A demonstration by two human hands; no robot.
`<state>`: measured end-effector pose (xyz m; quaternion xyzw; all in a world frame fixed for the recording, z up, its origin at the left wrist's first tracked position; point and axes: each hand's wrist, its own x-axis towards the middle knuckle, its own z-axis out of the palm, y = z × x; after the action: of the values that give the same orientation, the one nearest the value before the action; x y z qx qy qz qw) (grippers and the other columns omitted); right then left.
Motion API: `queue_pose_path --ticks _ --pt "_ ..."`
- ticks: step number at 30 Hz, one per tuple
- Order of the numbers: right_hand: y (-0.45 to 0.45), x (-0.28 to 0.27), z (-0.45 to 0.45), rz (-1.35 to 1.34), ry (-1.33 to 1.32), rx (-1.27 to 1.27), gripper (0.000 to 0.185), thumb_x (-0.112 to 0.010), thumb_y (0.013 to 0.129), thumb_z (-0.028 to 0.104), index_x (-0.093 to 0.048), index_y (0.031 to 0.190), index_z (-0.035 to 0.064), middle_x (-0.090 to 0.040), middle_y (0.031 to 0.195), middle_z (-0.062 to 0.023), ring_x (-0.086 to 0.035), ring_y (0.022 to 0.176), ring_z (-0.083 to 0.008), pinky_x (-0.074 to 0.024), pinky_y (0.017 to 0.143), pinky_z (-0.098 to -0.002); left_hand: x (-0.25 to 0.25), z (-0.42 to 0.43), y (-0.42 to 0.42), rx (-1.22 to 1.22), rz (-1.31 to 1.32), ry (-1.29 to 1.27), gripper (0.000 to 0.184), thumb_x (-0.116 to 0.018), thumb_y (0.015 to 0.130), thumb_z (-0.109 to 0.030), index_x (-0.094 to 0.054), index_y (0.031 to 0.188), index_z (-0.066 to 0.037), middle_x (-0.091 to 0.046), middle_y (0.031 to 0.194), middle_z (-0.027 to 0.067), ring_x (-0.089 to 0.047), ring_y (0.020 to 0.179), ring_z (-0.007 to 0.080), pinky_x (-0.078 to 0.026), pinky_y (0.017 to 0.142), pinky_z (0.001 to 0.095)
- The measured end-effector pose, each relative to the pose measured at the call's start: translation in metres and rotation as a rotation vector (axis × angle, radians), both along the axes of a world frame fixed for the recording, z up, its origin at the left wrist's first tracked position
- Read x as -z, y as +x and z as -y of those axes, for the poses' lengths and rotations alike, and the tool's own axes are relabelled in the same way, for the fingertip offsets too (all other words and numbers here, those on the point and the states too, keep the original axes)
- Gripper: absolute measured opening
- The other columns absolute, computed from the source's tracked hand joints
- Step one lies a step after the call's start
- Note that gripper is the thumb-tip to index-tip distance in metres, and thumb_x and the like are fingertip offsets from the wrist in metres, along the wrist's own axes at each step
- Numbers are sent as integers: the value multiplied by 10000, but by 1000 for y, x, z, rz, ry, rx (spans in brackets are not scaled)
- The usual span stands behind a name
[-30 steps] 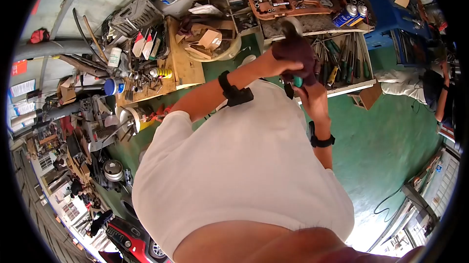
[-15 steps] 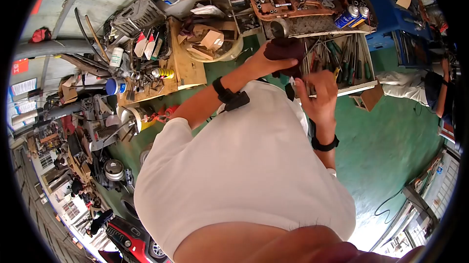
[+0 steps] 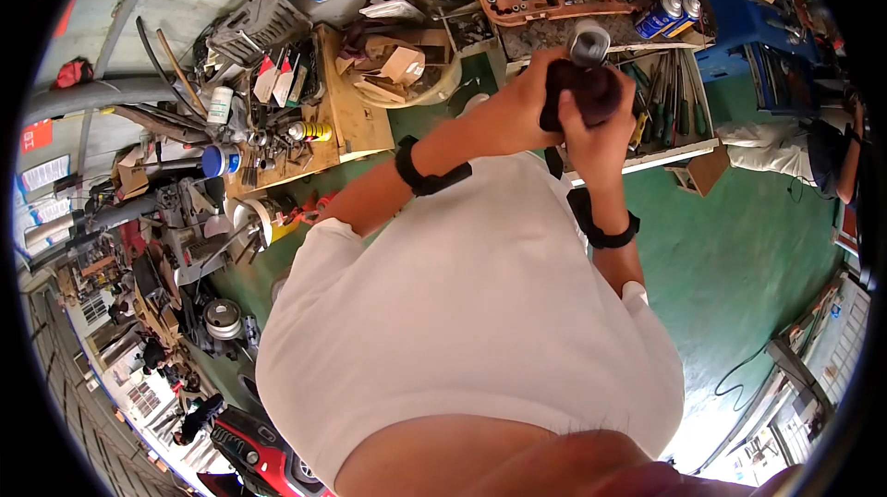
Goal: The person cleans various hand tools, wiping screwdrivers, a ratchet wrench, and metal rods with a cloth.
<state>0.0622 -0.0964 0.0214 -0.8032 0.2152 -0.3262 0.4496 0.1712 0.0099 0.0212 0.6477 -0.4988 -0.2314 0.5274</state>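
My left hand (image 3: 534, 102) is closed around a dark maroon cloth (image 3: 591, 95) bunched up over the open drawer. From the other side my right hand (image 3: 596, 132) grips the same cloth, its thumb pressed against it. A round-ended grey metal cylinder (image 3: 589, 42) sticks out beyond the cloth at the top. How far it runs inside the cloth is hidden. Beneath and to the right, the drawer (image 3: 647, 161) contains several screwdrivers (image 3: 679, 100) with green and dark handles.
An orange-brown tool case (image 3: 545, 9) with sockets and wrenches lies on the bench behind, beside blue spray cans (image 3: 661, 18). To the left are a round bin (image 3: 434, 90) of cardboard scraps and a tool-covered wooden bench (image 3: 356, 132). Another person (image 3: 832, 155) is at far right.
My right hand has come up from beside the drawer and taken hold of the cloth. The cloth and metal cylinder have shifted right, with my left hand still on them.
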Motion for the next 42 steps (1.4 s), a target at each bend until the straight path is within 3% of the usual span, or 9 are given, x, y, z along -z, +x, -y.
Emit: queue_pose_path --ticks 3,11,16,20,31,34,36,38,42 --pt "8 5 10 126 243 66 487 -749 788 123 -474 1169 -4 -623 1006 -114 -594 892 -148 -496 808 -291 -8 5 -5 -37 -35 -72 1030 -805 666 -21 -146 1455 -87 -513 1249 201 -547 1160 341 -451 975 420" --pt "9 -9 5 346 306 27 533 -773 754 70 -427 1154 10 -580 1022 -88 -564 927 -149 -468 865 -282 6 15 -3 -122 183 -276 987 -786 615 58 -265 1434 -121 -506 1253 202 -543 1145 373 -468 963 404" --pt "12 -7 -8 323 154 120 634 -828 713 89 -399 1174 17 -600 1066 -124 -572 1002 -164 -465 899 -289 4 10 20 -4 306 -322 830 -806 646 14 -393 1358 -95 -556 1261 125 -556 1143 359 -479 946 419" --pt "16 -11 0 298 378 14 542 -809 735 55 -467 1150 -11 -613 1082 -99 -592 1001 -161 -478 906 -297 -1 7 23 42 347 -274 814 -810 655 -5 -400 1352 -98 -592 1222 95 -567 1143 342 -486 936 414" --pt "14 -13 6 356 187 127 485 -760 705 -25 -509 1119 -1 -635 1054 -102 -613 986 -172 -474 907 -305 -5 6 17 -151 688 -240 821 -888 578 -156 -482 1292 -152 -545 1270 68 -490 1111 311 -411 941 422" --pt "12 -23 6 474 243 127 491 -759 696 -33 -499 1111 8 -634 1056 -108 -610 999 -178 -476 914 -312 4 8 22 -423 492 -374 867 -913 536 -209 -484 1288 -158 -490 1319 87 -450 1148 329 -406 950 429" --pt "13 -27 6 495 279 106 509 -756 695 -38 -483 1123 11 -634 1058 -114 -614 1001 -182 -479 918 -316 -6 -3 33 -409 487 -323 871 -911 541 -234 -477 1288 -123 -561 1227 150 -526 1102 338 -444 901 422" --pt "10 -33 6 523 334 40 545 -750 694 -47 -450 1145 16 -634 1063 -125 -621 1004 -191 -484 925 -324 -20 -12 43 -57 200 299 769 -857 640 -196 -459 1283 -56 -620 1095 201 -603 1009 360 -484 829 410" --pt "20 -28 1 457 313 -216 554 -750 696 -41 -432 1146 11 -647 1060 -125 -623 1010 -193 -482 926 -319 -42 -18 77 229 345 367 678 -790 718 -142 -444 1289 -26 -637 1012 247 -630 963 383 -502 801 397"
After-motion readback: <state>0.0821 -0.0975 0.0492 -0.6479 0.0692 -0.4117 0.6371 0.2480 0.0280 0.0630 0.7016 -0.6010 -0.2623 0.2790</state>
